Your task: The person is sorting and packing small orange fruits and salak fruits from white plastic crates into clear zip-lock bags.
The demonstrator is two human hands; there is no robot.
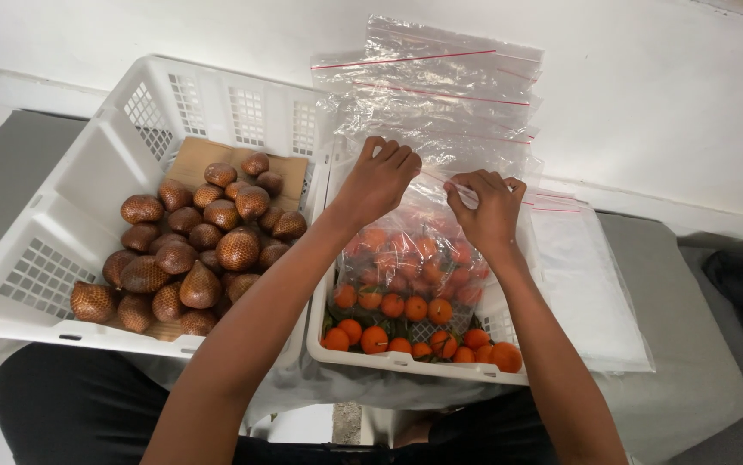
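My left hand (380,176) and my right hand (488,202) both pinch the top edge of a clear zip bag (410,250) filled with small orange fruits. The bag hangs over a white plastic crate (389,357). More loose orange fruits (414,336) lie on that crate's bottom, below the bag. The two hands are close together at the bag's red-lined seal.
A larger white crate (70,198) at the left holds several brown scaly fruits (191,250) on cardboard. A stack of empty clear zip bags (432,86) leans against the white wall behind. More flat bags (587,284) lie at the right on a grey cushion (699,362).
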